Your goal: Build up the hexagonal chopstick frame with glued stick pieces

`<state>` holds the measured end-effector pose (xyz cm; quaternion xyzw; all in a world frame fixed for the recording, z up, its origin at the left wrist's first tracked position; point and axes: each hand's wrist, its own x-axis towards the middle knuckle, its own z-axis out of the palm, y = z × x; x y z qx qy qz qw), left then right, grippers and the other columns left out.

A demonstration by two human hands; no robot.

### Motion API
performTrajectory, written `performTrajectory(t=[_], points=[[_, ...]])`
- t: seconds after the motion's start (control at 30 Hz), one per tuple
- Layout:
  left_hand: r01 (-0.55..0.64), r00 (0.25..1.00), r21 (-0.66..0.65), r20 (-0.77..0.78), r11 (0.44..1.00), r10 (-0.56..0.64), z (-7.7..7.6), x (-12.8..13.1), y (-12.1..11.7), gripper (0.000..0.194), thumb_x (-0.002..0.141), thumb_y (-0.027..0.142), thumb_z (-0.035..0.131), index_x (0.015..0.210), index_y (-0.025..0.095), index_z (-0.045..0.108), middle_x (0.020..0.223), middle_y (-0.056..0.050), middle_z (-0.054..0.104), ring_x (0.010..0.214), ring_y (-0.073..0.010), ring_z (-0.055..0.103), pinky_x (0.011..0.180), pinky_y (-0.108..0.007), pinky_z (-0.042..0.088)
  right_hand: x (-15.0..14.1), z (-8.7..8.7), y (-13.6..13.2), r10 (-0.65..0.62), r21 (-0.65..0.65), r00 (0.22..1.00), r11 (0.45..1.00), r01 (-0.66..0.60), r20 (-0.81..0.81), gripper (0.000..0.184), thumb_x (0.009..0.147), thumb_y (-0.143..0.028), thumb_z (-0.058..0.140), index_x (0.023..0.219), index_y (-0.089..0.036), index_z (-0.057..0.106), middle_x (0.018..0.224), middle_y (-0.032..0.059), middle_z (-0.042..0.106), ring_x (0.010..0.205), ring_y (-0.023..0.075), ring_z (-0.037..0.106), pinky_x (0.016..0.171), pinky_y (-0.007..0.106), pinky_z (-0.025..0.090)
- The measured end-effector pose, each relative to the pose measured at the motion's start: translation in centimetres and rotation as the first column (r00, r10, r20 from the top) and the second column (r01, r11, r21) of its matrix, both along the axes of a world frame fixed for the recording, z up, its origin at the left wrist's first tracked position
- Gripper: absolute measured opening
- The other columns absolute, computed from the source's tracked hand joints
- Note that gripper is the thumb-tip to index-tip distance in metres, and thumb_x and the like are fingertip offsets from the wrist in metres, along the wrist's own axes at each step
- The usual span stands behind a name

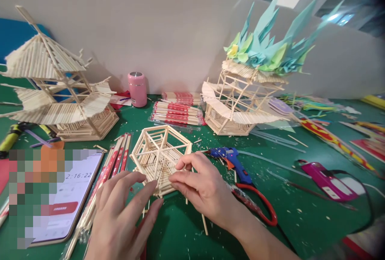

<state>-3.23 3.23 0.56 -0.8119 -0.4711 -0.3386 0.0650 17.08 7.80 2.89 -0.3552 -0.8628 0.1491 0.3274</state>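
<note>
Polygonal stick frame (163,152) sits at the centre of the picture, ringed by thin sticks, with spokes crossing over a slatted floor; it has no clear long axis, though one spoke runs nearly left to right and another runs from the top rim towards the bottom. The right hand (207,188) is the nearer: its fingertips reach the frame's lower right side, so the frame lies up and to the left of that wrist. Thumb and forefinger are only slightly apart, and whether they pinch a stick cannot be told. The left hand (118,208) is at the lower left edge, thumb and forefinger well parted, nothing visible between them; contact with the rim is unclear. Just right of the frame lies a blue glue gun (233,160), its nozzle facing left. Wrapped sticks (120,152) lie to the left, and a pink flask (137,89) stands behind.
</note>
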Motion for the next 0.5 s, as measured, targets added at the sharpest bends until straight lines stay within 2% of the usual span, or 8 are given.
performTrajectory(t=[0.13,0.3,0.4,0.5], points=[[0.000,0.999,-0.063,0.033,0.998,0.002,-0.2,0.4,0.6,0.022,0.078,0.021,0.061,0.099,0.022,0.059,0.101,-0.008,0.052,0.092,-0.0231,0.051,0.074,-0.036,0.045,0.0,-0.2,0.1,-0.008,-0.009,1.000,1.000,0.008,0.003,0.013,0.086,-0.019,0.056,0.087,-0.020,0.069,0.091,0.0055,0.058,0.084,0.0179,0.051,0.075,0.033,0.045],[0.016,0.998,-0.062,0.060,0.998,-0.012,0.0,0.5,1.3,0.014,0.078,0.017,0.059,0.091,0.023,0.062,0.099,-0.007,0.052,0.092,-0.0234,0.051,0.074,-0.037,0.044,0.0,-0.2,0.1,-0.017,-0.013,1.000,1.000,0.017,0.014,0.014,0.086,-0.020,0.055,0.087,-0.021,0.069,0.091,0.0050,0.058,0.084,0.0179,0.051,0.075,0.033,0.045],[0.044,0.998,-0.048,0.049,0.998,-0.041,-0.1,0.3,1.4,0.015,0.078,0.016,0.058,0.090,0.023,0.063,0.099,-0.007,0.051,0.091,-0.0232,0.050,0.073,-0.037,0.044,0.3,-0.1,-0.1,-0.016,-0.039,1.000,0.999,0.016,0.016,0.013,0.085,-0.021,0.058,0.094,-0.021,0.067,0.096,0.0056,0.058,0.088,0.0188,0.051,0.078,0.034,0.046],[0.064,0.997,-0.050,0.057,0.997,-0.061,-0.2,0.2,1.5,0.014,0.078,0.017,0.058,0.091,0.022,0.062,0.100,-0.007,0.050,0.091,-0.0229,0.050,0.072,-0.036,0.044,0.9,-0.2,-0.2,-0.046,-0.066,0.999,0.997,0.046,0.001,0.021,0.081,-0.021,0.063,0.102,-0.020,0.064,0.102,0.0070,0.057,0.096,0.0206,0.051,0.084,0.036,0.045]])
